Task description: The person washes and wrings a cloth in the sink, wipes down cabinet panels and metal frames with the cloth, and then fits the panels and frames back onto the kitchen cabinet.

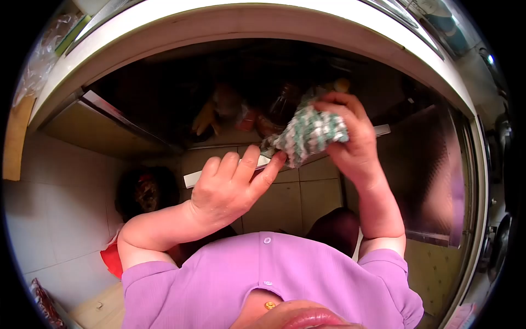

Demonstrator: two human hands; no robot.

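Observation:
My right hand [353, 134] is closed around a bunched green-and-white checked cloth [315, 131]. The cloth rests against a long, thin white strip [196, 178], which slants up to the right and passes behind it. My left hand [224, 178] has its fingers curled over the strip, just left of the cloth. Its fingertips lie close to the cloth's lower edge. The middle of the strip is hidden by the cloth and my left hand.
A dark open cabinet beyond my hands holds dim items, among them a glass jar [284, 104]. An open cabinet door [424, 170] stands at the right. The white counter edge [263, 13] curves above. A dark round container [143, 192] is on the floor at left.

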